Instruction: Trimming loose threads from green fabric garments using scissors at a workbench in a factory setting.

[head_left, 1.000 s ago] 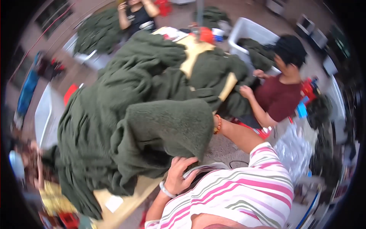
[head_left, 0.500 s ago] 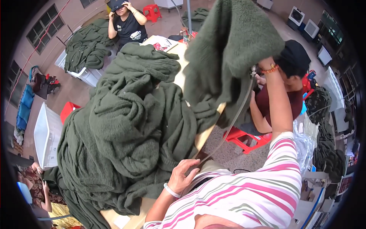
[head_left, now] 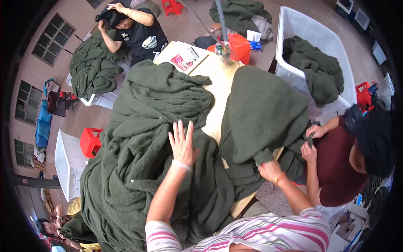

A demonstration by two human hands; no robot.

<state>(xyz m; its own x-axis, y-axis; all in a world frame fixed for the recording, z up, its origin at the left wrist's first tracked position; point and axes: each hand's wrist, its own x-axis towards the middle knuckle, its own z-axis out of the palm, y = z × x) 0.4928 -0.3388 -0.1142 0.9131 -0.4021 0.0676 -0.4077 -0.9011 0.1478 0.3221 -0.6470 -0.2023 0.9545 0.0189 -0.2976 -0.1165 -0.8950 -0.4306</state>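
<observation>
A large heap of dark green fuzzy knit garments covers the left and middle of the table. My left hand is over this heap, open, fingers apart and holding nothing; whether the palm presses the cloth I cannot tell. To its right, another green knit garment is spread over the tabletop. My right hand grips a narrow end of it at the near edge, fingers closed on the cloth. The garment hides part of the table beneath.
Close on my right, a person in maroon handles green cloth. A white bin with green garments stands at the far right. The pale tabletop bears a glass jar and papers. Beyond it sits a person in black.
The raised garment has come down onto the table, and my right hand has lowered with it. My left hand has moved forward over the heap. The clear hose is no longer seen by my hands.
</observation>
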